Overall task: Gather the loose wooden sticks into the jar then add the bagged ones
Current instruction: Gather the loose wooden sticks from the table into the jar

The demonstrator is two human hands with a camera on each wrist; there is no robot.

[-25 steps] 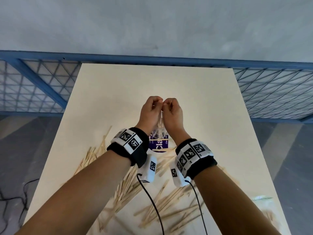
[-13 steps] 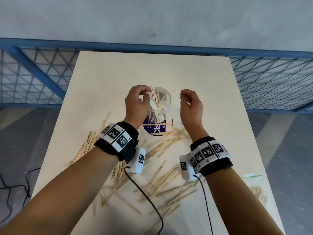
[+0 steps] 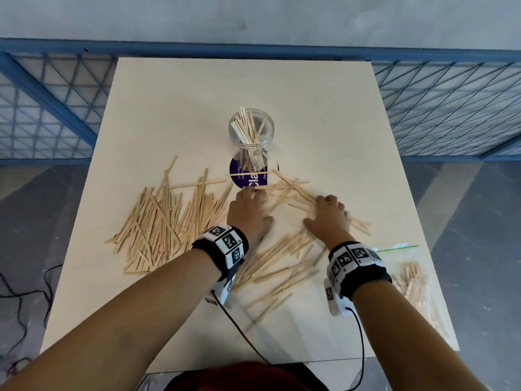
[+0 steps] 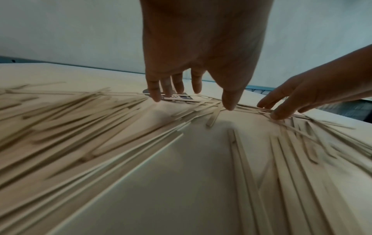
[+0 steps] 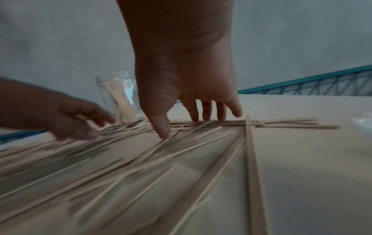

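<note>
A clear glass jar stands upright mid-table on a purple round label, with several sticks standing in it. Loose wooden sticks lie scattered in front of it. My left hand hovers open, fingers spread downward, its fingertips at the sticks near the label. My right hand is open too, its fingertips resting on a small heap of sticks right of the jar. A clear zip bag of sticks lies at the table's right edge.
The pale table ends close to my body and at both sides. A blue mesh fence runs behind it. Black wrist cables trail over the near table. The far half of the table holds only the jar.
Both hands have left the jar mouth, where they dropped sticks in, and have come down toward me onto the loose sticks. The head view has tilted lower.
</note>
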